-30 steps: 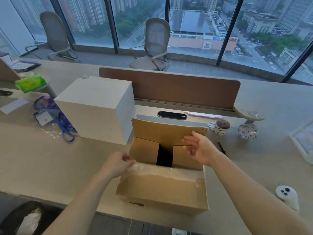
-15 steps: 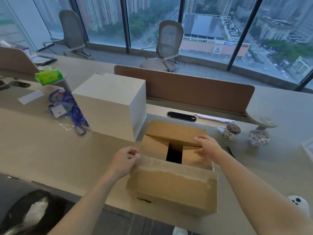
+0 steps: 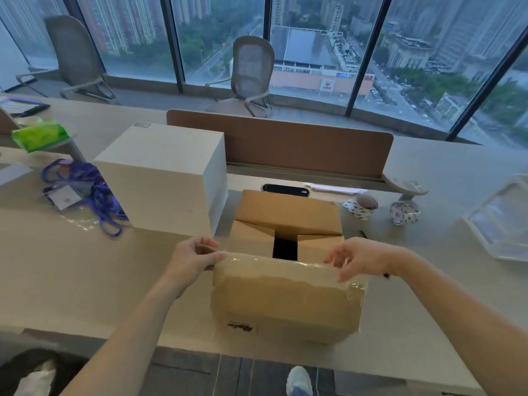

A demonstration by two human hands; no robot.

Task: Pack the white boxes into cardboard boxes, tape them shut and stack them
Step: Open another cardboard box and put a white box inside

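Both hands now sit on the near flap (image 3: 288,264) of the cardboard box (image 3: 285,298), the right hand (image 3: 357,257) having left the far flap. Left hand (image 3: 194,257) pinches the taped edge; right hand rests on it, fingers spread, gripping nothing firmly. Old tape may stick and tear. White box (image 3: 163,181) stands just beside, unpacked. Small dark print on the carton is unreadable.

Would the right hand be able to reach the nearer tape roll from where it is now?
Probably yes: the right hand sits at the cardboard box's near flap, and bare desk lies between it and the tape roll.
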